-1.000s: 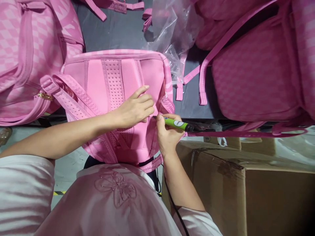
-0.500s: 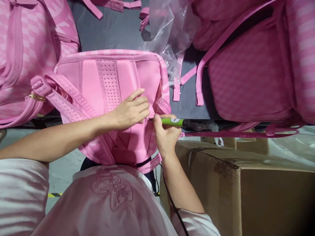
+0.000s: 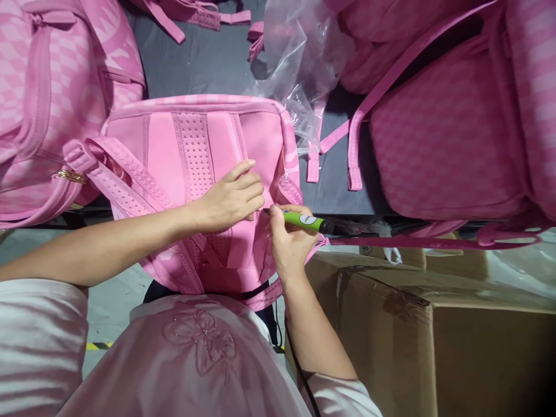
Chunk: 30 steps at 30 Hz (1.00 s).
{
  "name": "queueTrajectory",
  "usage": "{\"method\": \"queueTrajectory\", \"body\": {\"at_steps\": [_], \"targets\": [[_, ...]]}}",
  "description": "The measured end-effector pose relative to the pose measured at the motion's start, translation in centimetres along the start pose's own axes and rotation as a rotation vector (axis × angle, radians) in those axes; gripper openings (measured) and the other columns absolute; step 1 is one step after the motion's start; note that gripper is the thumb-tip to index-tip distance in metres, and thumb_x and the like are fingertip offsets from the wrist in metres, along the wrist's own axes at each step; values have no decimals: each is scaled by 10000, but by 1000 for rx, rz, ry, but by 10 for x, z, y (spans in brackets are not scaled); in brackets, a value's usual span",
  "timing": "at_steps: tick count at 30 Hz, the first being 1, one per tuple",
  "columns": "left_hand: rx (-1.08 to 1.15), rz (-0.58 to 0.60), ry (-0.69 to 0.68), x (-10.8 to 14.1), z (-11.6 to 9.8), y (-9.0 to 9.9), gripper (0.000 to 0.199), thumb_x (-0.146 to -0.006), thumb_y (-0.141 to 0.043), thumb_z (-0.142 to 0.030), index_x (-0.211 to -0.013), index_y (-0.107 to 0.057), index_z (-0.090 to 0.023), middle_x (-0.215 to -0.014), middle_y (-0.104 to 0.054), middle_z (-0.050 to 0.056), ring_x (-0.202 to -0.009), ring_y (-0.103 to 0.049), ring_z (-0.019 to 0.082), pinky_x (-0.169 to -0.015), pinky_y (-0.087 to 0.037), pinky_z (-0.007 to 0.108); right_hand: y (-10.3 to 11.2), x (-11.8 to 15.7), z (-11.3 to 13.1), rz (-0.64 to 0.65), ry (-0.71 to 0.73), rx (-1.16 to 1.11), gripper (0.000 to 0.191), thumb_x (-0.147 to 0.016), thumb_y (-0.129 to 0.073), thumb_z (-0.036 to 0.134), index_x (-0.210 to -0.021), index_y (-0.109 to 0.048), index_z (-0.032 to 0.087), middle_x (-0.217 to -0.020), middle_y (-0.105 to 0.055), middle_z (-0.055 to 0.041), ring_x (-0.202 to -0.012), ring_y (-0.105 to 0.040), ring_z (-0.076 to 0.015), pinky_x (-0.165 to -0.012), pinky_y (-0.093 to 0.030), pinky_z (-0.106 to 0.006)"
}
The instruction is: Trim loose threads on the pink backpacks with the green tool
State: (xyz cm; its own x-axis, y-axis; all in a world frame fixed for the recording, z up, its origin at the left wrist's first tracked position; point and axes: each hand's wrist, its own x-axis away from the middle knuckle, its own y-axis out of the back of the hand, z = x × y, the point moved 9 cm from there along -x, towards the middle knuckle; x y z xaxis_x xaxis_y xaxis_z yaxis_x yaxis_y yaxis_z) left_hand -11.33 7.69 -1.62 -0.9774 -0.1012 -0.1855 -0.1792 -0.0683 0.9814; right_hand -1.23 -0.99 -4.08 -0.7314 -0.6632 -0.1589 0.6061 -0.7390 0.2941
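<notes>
A pink backpack [image 3: 160,156] lies with its back panel facing up, its shoulder straps folded over to the left. My left hand [image 3: 232,197] rests on the panel, fingers curled against the fabric and seemingly gripping a bit of it; the thumb is hidden. My right hand [image 3: 291,243] is closed around a green pen-shaped tool [image 3: 299,219] with a dark, narrow tip and a black rear end. That tip points left, close beside the left fingertips. Whether it touches the fabric is too small to tell.
Other pink backpacks lie at left [image 3: 65,98] and right [image 3: 447,139]. A clear plastic bag [image 3: 299,63] sits on the dark tabletop [image 3: 195,58]. Below the table edge stands a large cardboard box [image 3: 377,313] at right. A black cord [image 3: 299,370] passes by my right forearm.
The green tool's rear end has tilted down slightly, with its tip still by the left fingers. The view has shifted a little; the left hand keeps its place on the backpack.
</notes>
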Motion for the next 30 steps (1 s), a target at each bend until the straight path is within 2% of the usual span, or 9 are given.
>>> {"method": "queueTrajectory", "body": {"at_steps": [5,9,13,16,19,21,23,26,30], "targets": [[-62,7,-45,-6,0,10,358,-1032,-362,-412,-979,-656,-214,-966,-629,33,-1035,-547,204,-1167,-340,445,1,-3,-1,22,6,-13,257,-859,-709,434,-842,-617,195,-704,-641,-7,-609,-603,-170,-599,-511,-325],[-117,175,-134,-25,18,21,349,-881,-641,-534,-952,-645,-192,-925,-659,48,-969,-590,236,-984,-456,432,6,3,-7,42,-5,-27,268,-852,-728,434,-866,-633,184,-743,-664,-15,-630,-630,-173,-621,-540,-330],[-188,326,-63,-36,37,42,303,-790,-727,-450,-919,-654,-185,-904,-692,42,-920,-633,246,-912,-465,446,5,12,7,111,127,-138,297,-924,-672,343,-1187,-651,206,-1070,-734,-78,-894,-726,-219,-787,-594,-387],[-143,294,-21,-26,16,86,166,-837,-630,-346,-885,-644,-188,-852,-693,42,-858,-654,242,-839,-469,439,8,27,53,123,465,-95,431,-954,-615,199,-1375,-577,279,-1179,-731,-75,-1039,-708,-234,-900,-563,-430],[-166,182,34,-2,-19,153,114,-839,-538,-256,-850,-629,-188,-730,-651,40,-744,-651,252,-719,-448,429,23,49,112,95,779,16,568,-911,-686,181,-1434,-530,341,-1162,-742,-57,-1006,-699,-252,-866,-536,-438],[-155,99,108,17,-37,196,182,-885,-489,-299,-834,-627,-193,-662,-610,28,-651,-620,232,-650,-415,394,33,59,145,130,873,55,601,-882,-741,207,-1423,-538,370,-1127,-751,-37,-951,-698,-256,-827,-520,-435],[-84,33,220,35,-42,220,319,-952,-445,-423,-825,-634,-199,-628,-584,14,-591,-577,197,-625,-397,357,35,60,164,233,878,51,562,-884,-746,223,-1387,-564,395,-1109,-752,-12,-930,-701,-251,-833,-504,-436],[81,74,424,62,-21,200,434,-950,-507,-568,-786,-640,-189,-634,-606,10,-556,-539,160,-581,-380,312,13,57,160,405,866,70,376,-933,-687,259,-1289,-630,367,-1092,-748,-2,-930,-693,-238,-857,-472,-433],[145,54,521,80,28,145,184,-966,-548,-276,-914,-690,-171,-932,-730,60,-857,-653,183,-746,-469,301,-34,49,119,470,907,135,226,-997,-557,268,-1187,-678,280,-1035,-751,-34,-864,-641,-237,-772,-459,-411]]}}
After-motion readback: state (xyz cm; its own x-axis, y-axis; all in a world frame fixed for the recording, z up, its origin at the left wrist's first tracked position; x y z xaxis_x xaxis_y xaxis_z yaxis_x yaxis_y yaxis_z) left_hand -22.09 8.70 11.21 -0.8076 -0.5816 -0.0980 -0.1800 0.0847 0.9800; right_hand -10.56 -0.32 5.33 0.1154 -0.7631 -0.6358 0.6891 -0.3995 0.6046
